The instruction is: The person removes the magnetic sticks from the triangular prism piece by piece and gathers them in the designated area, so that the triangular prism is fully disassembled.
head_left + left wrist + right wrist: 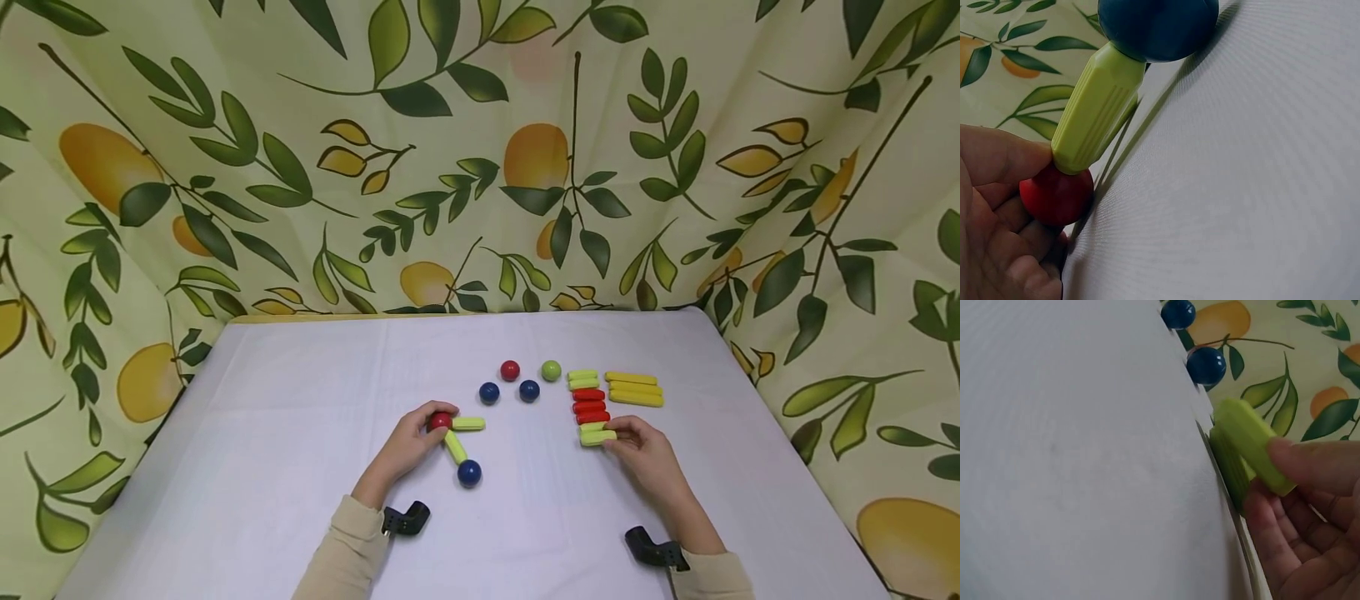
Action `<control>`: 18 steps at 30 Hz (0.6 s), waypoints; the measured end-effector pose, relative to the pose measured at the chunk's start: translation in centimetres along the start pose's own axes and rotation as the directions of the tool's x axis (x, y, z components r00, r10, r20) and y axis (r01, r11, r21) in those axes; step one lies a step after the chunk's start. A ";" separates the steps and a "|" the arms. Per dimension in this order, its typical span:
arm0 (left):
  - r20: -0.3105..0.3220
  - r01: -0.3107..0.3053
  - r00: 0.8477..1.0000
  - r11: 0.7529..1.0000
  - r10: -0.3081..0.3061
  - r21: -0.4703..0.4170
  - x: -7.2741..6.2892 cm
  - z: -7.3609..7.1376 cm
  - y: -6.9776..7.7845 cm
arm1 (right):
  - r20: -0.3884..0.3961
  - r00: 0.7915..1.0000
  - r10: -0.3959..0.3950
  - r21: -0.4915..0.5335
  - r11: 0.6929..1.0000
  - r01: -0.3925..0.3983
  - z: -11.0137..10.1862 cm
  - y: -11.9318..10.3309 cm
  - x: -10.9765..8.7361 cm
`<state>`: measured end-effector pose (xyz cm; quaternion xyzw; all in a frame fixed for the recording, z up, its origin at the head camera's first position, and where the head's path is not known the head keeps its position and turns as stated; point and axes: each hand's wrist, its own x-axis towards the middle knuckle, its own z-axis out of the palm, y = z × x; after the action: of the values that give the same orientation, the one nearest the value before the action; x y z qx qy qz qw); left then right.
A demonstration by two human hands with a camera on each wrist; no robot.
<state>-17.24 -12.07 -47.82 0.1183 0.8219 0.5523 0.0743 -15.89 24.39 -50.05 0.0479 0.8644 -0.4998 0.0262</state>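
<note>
My left hand (pixel 407 443) grips a red ball (pixel 1057 197) between thumb and fingers. Two light green rods meet that ball: one rod (pixel 470 423) points right, while the other (pixel 1097 112) runs toward me and ends at a blue ball (pixel 469 473). At the right, my right hand (pixel 648 457) pinches the right end of a light green rod (pixel 1254 447) by thumb and fingertips. In the right wrist view this rod is tilted over another green rod (pixel 1229 462), which lies at the near end of a column of short rods.
Beyond lie red rods (pixel 590 407), two more green rods (pixel 582 380) and several yellow rods (pixel 635 389). Loose balls stand at the middle back: red (pixel 510 370), green (pixel 551 370) and two blue, left (pixel 489 392) and right (pixel 528 391). A patterned curtain (pixel 480 208) borders the white table (pixel 300 400).
</note>
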 end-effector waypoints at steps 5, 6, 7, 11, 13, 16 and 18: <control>-0.001 -0.001 1.000 1.000 0.001 -0.002 0.0 0.0 0.0 | -0.031 1.000 -0.005 -0.050 0.999 0.003 0.2 0.2 0.1; -0.002 -0.001 1.000 1.000 0.001 0.000 0.0 0.0 0.0 | -0.041 0.999 -0.018 -0.062 0.998 0.016 0.2 0.2 0.1; -0.004 -0.002 1.000 1.000 0.002 0.001 0.0 0.0 0.0 | -0.053 0.998 -0.032 -0.080 0.996 0.028 0.2 0.3 0.1; -0.013 -0.007 1.000 1.000 0.006 -0.004 0.0 0.0 0.0 | -0.106 0.991 -0.077 -0.159 0.985 0.059 0.2 0.6 0.2; -0.015 -0.009 1.000 1.000 0.008 -0.006 -0.1 0.0 0.1 | -0.129 0.988 -0.084 -0.192 0.980 0.059 0.3 0.7 0.3; -0.017 -0.009 1.000 1.000 0.009 -0.003 -0.2 0.0 0.2 | -0.150 0.985 -0.081 -0.216 0.975 0.047 0.4 0.8 0.3; -0.017 -0.006 1.000 1.000 0.006 -0.002 -0.2 0.1 0.1 | -0.155 0.985 -0.072 -0.215 0.976 0.038 0.4 0.8 0.3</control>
<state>-17.06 -12.00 -47.77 0.1158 0.8216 0.5543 0.0658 -16.09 24.44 -51.00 0.0611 0.9129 -0.4001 -0.0530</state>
